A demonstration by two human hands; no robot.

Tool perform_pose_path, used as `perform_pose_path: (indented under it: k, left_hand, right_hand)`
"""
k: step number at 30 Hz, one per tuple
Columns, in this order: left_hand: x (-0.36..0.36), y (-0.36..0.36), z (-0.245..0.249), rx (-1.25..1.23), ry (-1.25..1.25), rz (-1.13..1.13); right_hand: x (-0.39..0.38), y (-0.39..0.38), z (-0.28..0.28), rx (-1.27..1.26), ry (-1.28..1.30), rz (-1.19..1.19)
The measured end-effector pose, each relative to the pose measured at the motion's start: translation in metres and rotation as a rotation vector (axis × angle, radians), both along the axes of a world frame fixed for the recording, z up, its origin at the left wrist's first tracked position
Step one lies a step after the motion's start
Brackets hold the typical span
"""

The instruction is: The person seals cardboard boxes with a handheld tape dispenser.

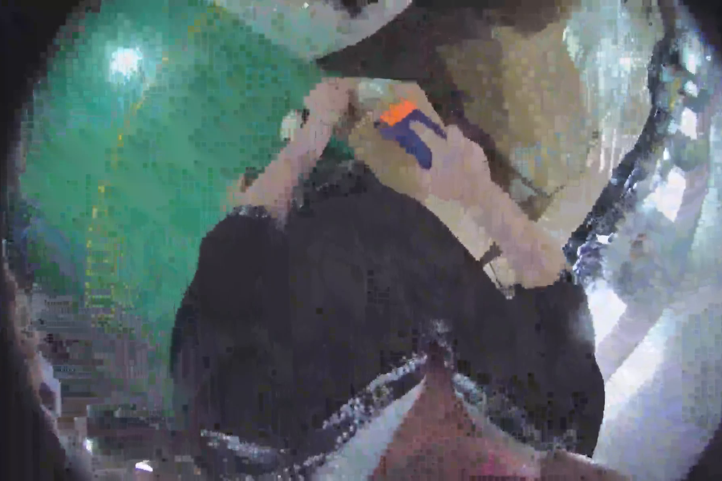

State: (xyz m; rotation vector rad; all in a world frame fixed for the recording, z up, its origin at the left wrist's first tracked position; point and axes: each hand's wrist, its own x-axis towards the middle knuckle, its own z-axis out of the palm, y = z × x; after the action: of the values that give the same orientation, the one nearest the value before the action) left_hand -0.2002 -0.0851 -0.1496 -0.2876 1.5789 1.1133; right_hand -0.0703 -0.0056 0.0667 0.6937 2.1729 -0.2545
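Observation:
My right hand (457, 160) is closed around a small dark blue and orange handheld tool (410, 143). Its orange end points up and away from my body, and the picture is too coarse to show its exact kind. Under the tool lies a tan, cardboard-like piece (375, 154), close in front of my dark clothing. Bent at the wrist, my left hand (334, 94) is at the far left edge of this piece, its fingers blurred and partly hidden. Something pale (291, 124) shows at the left wrist.
A green floor (192, 120) with a yellow line (100, 208) spreads out on the left. Brown, cardboard-like material (509, 88) is beyond my right hand. Whitish, shiny, plastic-like material (662, 208) fills the right side. A pale shape (329, 28) sits at the top.

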Motion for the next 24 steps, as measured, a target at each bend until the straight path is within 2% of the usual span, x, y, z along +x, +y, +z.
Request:
perform_pose_path:
  k: [3,6,9,12,14,15,17,18,21,24]
  left_hand:
    - [0.007,0.0,-0.01,-0.009,0.014,-0.06]
    - [0.01,0.004,-0.017,-0.045,0.047,-0.232]
    - [0.022,-0.001,-0.058,0.055,0.382,-0.41]
    - [0.012,-0.023,-0.067,-0.06,0.545,-0.581]
    - [-0.003,-0.03,-0.031,0.246,0.53,-0.507]
    - [-0.001,-0.034,-0.013,0.319,0.519,-0.494]
    - [0.017,-0.037,0.022,0.681,0.464,-0.474]
    - [0.022,-0.039,0.023,0.769,0.452,-0.466]
    - [0.018,-0.038,-0.019,0.695,0.24,-0.608]
    - [0.003,-0.026,-0.043,0.511,0.271,-0.95]
  right_hand:
    - [-0.004,0.001,0.004,0.002,-0.051,-0.022]
    - [-0.008,0.004,0.007,0.005,-0.065,-0.037]
    - [-0.007,0.005,0.007,0.013,-0.088,-0.035]
    - [-0.006,0.003,0.008,0.007,-0.096,-0.048]
    - [-0.004,0.006,0.004,0.008,-0.056,-0.058]
    - [-0.002,0.006,0.003,0.002,-0.049,-0.067]
    - [0.0,0.004,0.003,-0.004,-0.044,-0.065]
    - [0.002,0.003,0.002,-0.006,-0.038,-0.062]
    - [0.006,0.004,0.001,-0.003,-0.006,-0.045]
    - [0.01,0.0,0.001,0.0,0.046,-0.027]
